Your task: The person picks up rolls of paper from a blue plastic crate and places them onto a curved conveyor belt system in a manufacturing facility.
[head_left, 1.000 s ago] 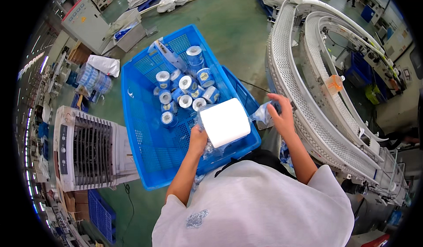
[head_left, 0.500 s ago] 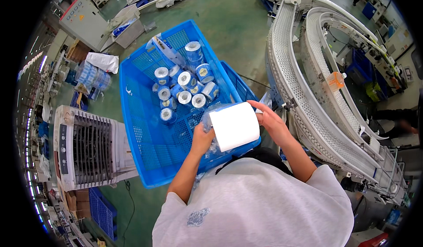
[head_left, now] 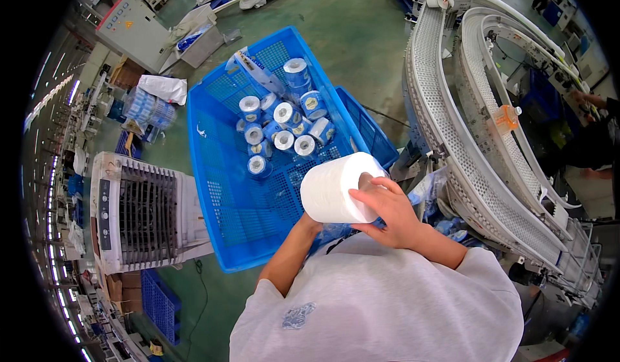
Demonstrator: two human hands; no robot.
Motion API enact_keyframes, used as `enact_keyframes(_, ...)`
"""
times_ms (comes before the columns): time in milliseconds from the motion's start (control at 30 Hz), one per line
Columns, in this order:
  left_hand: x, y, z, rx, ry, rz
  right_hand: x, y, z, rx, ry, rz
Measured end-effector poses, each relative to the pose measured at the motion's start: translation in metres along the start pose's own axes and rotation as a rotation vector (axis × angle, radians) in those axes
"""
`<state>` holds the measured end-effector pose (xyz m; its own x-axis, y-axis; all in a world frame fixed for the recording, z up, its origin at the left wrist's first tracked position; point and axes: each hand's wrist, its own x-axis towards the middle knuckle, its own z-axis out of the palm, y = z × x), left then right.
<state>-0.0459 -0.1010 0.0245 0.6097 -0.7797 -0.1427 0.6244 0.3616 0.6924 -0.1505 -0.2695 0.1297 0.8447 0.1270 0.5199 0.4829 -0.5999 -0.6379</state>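
A bare white toilet paper roll is held between my hands in front of my chest, over the near edge of the blue crate. My left hand holds it from the left and below, its fingers mostly hidden behind the paper. At the roll's right end, my right hand grips it with bent fingers at the core opening. Crumpled blue-and-clear plastic film shows just under the roll. Inside the crate lie several wrapped paper rolls with blue-and-white packaging, some upright and some tipped.
A curved white conveyor runs along the right, with an orange bottle on it. Left of the crate stands an air cooler. More plastic film is heaped right of me. Another person's dark sleeve shows at far right.
The roll has turned so its right end faces up more. My right hand has moved from its side edge onto that end. The film around the roll has dropped below it.
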Motion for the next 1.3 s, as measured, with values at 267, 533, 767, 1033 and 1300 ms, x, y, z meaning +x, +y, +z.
enact_keyframes(267, -0.017, 0.009, -0.004, 0.548, -0.355, -0.222, -0.012, 0.088, -0.03, -0.129, 0.658, 0.272)
enact_keyframes(533, -0.038, 0.002, 0.026, 0.707, -0.447, -0.5, -0.054, 0.303, 0.024, -0.26, 0.345, 0.754)
enact_keyframes(767, -0.048, -0.007, 0.041, 0.011, -0.254, -0.248, -0.078, 0.402, 0.141, -0.466, 0.01, 0.887)
enact_keyframes(1033, -0.013, 0.026, -0.059, 0.323, 0.073, -0.121, -0.119, 0.371, 0.162, -0.075, 0.091, 0.889)
enact_keyframes(1300, 0.118, -0.002, -0.317, 1.744, 0.635, -0.249, -0.186, 0.302, 0.147, 0.078, 0.165, 1.095)
